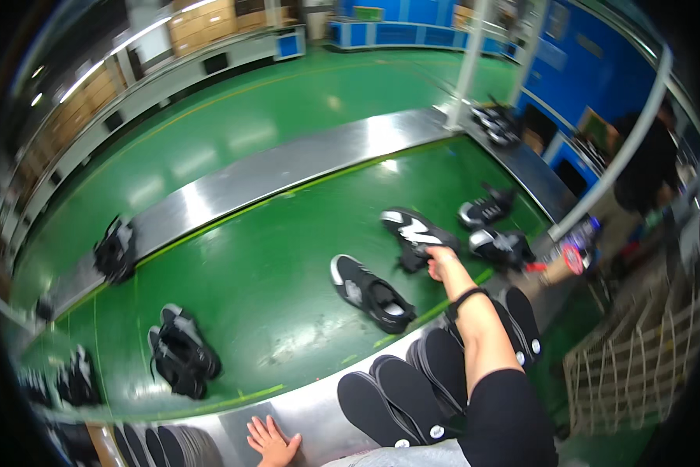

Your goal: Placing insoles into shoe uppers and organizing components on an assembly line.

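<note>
Head camera is looking down on a green conveyor belt (272,288), which serves as the landmark for everything else. Reaching far out over the belt, the right hand (437,261) is closing its fingers around the heel end of a black-and-white sneaker (414,232) that is lying on its side toward the belt's far right part. The left hand (272,442) is resting flat with fingers spread wide on the steel ledge (303,412) at the belt's near edge, holding nothing. Just right of that hand, along the same near edge, black insoles (412,389) are lying in an overlapping row.

Nearer than the gripped shoe, mid-belt, a second black sneaker (371,294) is lying with its opening up. Beyond the gripped shoe, more black sneakers (499,247) are sitting at the belt's right end, and a dark pair (180,352) is riding at its left part.

Judging by the grip, the step in hand appears to be picking this shoe off the belt. The next move would likely call for a firm hold at the heel and a lift that is clearing the nearer sneaker while drawing back toward the insoles.
</note>
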{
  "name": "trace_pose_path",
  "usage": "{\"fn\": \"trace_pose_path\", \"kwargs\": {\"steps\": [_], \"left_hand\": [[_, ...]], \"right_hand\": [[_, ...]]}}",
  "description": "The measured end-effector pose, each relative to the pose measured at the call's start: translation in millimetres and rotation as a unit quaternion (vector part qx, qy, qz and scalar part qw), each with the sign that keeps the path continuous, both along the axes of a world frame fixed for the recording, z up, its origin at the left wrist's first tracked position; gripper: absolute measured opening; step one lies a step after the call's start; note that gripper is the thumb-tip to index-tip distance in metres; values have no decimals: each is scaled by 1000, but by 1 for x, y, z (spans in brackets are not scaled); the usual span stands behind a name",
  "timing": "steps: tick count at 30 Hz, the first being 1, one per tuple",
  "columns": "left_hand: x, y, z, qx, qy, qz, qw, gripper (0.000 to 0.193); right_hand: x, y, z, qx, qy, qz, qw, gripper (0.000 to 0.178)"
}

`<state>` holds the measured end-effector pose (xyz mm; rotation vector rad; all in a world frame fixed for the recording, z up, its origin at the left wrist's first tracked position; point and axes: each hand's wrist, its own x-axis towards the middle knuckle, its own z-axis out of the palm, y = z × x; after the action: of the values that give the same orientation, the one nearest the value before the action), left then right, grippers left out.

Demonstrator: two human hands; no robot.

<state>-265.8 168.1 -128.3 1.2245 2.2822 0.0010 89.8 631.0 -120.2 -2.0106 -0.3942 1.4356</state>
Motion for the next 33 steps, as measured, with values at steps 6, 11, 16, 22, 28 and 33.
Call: {"fn": "trace_pose_path", "kwargs": {"steps": [6, 11, 16, 22, 28, 33], "left_hand": [[-8, -14, -8, 32, -21, 33, 999, 91], [-11, -15, -15, -32, -15, -43, 998, 85], [-6, -16, -5, -34, -24, -26, 999, 84], [-4, -13, -13, -15, -25, -21, 999, 86], [-1, -15, -14, -17, -18, -26, 999, 86], [-1, -19, -19, -5, -26, -37, 999, 87]], "right_hand": [[-14, -13, -42, 18, 187, -10, 982, 30], [0, 9, -55, 43, 169, -39, 984, 41], [-35, -1, 13, 44, 296, 17, 954, 32], [-66, -65, 37, 257, -395, 546, 693, 59], [-95, -83, 44, 96, -505, 618, 595, 73], [-109, -91, 66, 192, -503, 551, 638, 36]]}}
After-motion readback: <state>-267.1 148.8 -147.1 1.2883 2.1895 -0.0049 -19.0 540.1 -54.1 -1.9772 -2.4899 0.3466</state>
